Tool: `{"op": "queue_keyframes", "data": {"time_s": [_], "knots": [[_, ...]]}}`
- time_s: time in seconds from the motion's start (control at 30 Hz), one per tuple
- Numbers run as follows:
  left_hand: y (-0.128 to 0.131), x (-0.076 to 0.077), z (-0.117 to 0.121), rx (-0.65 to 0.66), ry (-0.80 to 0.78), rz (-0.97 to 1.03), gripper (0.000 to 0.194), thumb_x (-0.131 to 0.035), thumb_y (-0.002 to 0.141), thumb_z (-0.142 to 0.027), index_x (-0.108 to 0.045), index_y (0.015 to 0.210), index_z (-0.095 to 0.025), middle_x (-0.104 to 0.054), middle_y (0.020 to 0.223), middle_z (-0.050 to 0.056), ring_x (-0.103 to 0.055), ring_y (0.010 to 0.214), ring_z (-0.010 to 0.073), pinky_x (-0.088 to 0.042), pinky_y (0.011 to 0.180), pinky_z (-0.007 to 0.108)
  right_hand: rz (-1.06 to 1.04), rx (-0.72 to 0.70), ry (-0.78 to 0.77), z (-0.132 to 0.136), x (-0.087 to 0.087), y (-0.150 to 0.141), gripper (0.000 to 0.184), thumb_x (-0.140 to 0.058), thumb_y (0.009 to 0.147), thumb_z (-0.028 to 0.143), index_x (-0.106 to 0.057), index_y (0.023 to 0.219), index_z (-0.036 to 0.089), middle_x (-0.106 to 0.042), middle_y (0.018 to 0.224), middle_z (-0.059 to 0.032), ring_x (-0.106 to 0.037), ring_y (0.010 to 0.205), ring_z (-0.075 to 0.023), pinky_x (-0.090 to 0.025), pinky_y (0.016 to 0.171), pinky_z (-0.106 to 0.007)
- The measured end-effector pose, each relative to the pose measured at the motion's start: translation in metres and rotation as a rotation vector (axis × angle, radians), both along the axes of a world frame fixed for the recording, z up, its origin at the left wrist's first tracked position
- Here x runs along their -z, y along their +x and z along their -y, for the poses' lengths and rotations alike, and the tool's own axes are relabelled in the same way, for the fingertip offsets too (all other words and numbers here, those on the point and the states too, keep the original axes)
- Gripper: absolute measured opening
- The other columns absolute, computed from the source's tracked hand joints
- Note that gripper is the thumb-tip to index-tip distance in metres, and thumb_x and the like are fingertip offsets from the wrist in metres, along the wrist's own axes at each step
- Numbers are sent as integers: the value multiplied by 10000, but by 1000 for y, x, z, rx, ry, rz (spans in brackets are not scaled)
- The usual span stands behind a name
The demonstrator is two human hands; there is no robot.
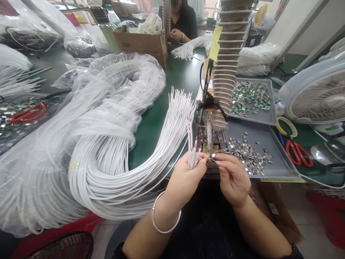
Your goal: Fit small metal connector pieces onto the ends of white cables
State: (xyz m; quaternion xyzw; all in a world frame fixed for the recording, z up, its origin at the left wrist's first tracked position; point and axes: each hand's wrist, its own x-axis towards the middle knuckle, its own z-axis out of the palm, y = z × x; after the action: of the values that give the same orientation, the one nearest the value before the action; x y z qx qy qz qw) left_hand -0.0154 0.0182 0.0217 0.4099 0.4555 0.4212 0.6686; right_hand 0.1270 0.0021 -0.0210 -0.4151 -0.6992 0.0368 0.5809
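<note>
My left hand (184, 180), with a bangle at its wrist, is closed around several white cables (193, 158) whose stripped ends show red wires. Thumb and forefinger of that hand pinch one cable end. My right hand (235, 176) pinches a small metal connector (213, 155) and brings it against that cable end. Just above both fingertips, an upright soldering iron (209, 133) points down from its stand. Whether its tip touches the joint I cannot tell. A large bundle of white cables (151, 172) curves along the left of my left hand.
Right of the iron, a grey tray (283, 169) holds loose metal connectors; another tray (273, 104) behind holds green-board connectors. Red-handled cutters (299, 153), yellow tape (293, 126) and a fan (318, 93) stand further right. A ribbed duct (229, 61) hangs above. Across the table sits a person (185, 25).
</note>
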Motion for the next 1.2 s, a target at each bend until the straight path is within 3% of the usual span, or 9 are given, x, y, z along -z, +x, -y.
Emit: {"op": "queue_keyframes", "data": {"time_s": [0.2,0.57,0.83,1.2], "knots": [[0,6,0,0,-14,-11,76,-574,814,-244,-577,821,-168,-430,599,-77,-308,495,53,-298,492,185,-6,-14,-9,1,0,0,264,-521,831,31,-633,1000,199,-668,971,-76,-650,912,-174,-567,783,-337],[0,-3,-1,7,25,-16,71,-572,803,-222,-560,802,-152,-497,700,-43,-334,527,47,-295,500,190,-10,-23,21,-1,-2,-2,316,-540,817,2,-637,1040,204,-648,985,-70,-634,926,-163,-558,800,-328],[1,-3,-2,18,42,-10,66,-555,806,-225,-551,788,-162,-466,655,-57,-304,509,51,-284,494,197,-7,-28,9,0,-4,-1,311,-531,824,15,-633,1047,207,-650,995,-70,-634,936,-168,-553,813,-338],[-1,16,4,52,-8,-50,85,-554,823,-242,-558,822,-157,-444,657,-51,-330,549,67,-293,535,209,13,-34,-65,8,4,3,251,-459,866,84,-607,1030,203,-668,967,-79,-649,923,-185,-561,783,-358]]}}
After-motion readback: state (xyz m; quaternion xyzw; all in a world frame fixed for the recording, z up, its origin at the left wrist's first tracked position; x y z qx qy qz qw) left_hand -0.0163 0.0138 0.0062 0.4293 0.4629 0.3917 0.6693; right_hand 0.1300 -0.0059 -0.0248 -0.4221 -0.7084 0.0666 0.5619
